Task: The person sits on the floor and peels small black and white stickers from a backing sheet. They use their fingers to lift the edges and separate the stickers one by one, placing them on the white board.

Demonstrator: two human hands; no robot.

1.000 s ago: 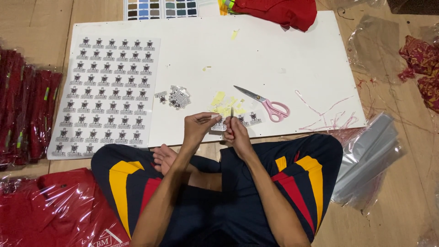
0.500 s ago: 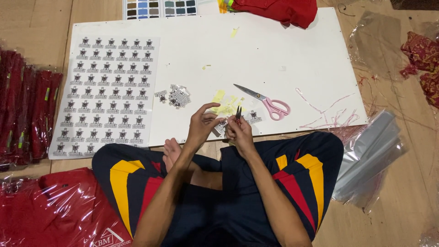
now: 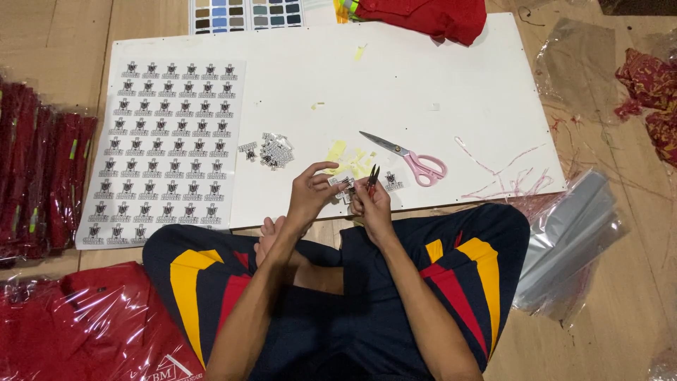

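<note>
So the person is sitting cross-legged on the wooden floor with a big white board (image 3: 423, 85) lying in front of their knees, and everything's kind of arranged around that board. The left hand (image 3: 310, 194) is hovering over the board's near edge, fingers pinched on a small printed sticker (image 3: 340, 180) — the right hand (image 3: 370, 204) is just beside it, closed around a little dark pointed tool (image 3: 372, 176), can't tell exactly what kind, with its tip poking up toward the sticker. A sticker sheet (image 3: 166, 148) full of small black-and-white prints is lying on the board's left part, and a small heap of cut stickers (image 3: 273, 150) is sitting near the middle. Pink-handled scissors (image 3: 416, 161) are resting on the board right of the hands, next to some yellow paper scraps (image 3: 349, 159). Off the board's left edge, wrapped red packs (image 3: 39, 169) are stacking up on the floor — clear plastic bags (image 3: 571, 240) are lying off its right corner.
</note>
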